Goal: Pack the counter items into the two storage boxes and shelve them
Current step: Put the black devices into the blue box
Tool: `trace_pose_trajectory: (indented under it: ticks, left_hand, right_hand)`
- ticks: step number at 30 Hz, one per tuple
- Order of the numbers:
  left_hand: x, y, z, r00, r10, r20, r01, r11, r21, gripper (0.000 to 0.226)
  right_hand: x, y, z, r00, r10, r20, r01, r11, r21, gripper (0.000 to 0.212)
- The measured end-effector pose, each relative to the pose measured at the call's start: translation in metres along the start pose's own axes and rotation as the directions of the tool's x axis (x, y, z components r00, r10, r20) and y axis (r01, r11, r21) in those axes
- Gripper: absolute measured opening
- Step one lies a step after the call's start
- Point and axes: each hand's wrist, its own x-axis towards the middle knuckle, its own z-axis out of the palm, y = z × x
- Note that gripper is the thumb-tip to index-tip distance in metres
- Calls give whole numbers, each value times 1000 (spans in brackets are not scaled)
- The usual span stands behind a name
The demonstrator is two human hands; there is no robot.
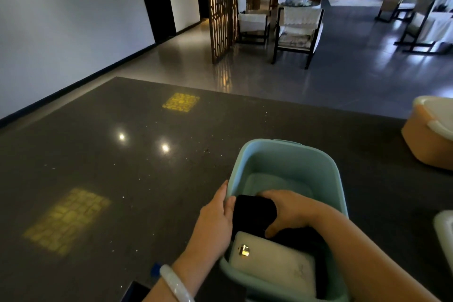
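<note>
Two hands at the teal box (289,167) on the desk (122,179): your right hand (291,213) has a curled grip on the black item (252,213), inside the box just above the white case (274,267). Left hand (215,223) braces the box's outer wall w/ relaxed fingers, grasping nothing. Lay the item flat toward the far end, keep the box steady. Orange box (426,140) sits lidded at right.

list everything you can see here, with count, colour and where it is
counter: 1, dark speckled, foreground
teal box: 1, open, on counter, centre right
black item: 1, inside teal box
white case: 1, metal clasp, inside teal box, near end
orange box: 1, white lid, counter's right edge
white object: 1, far right, cut off
chairs: several, dark frames, white cushions, background
bracelet: 1, pale, left wrist
left hand: on teal box's left rim
right hand: grips black item
</note>
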Motion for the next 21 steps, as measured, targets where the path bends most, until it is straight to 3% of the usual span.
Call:
trace_pose_trajectory:
  ticks: [6,21]
  left_hand:
    - [0,0,1,1000,10,0,-10,999,-33,46]
    - [3,-4,2,1000,15,1,-15,1000,-7,47]
  right_hand:
    - [9,-2,-6,999,50,-4,-49,987,156,34]
    - [15,1,-4,991,128,41,-134,965,226,27]
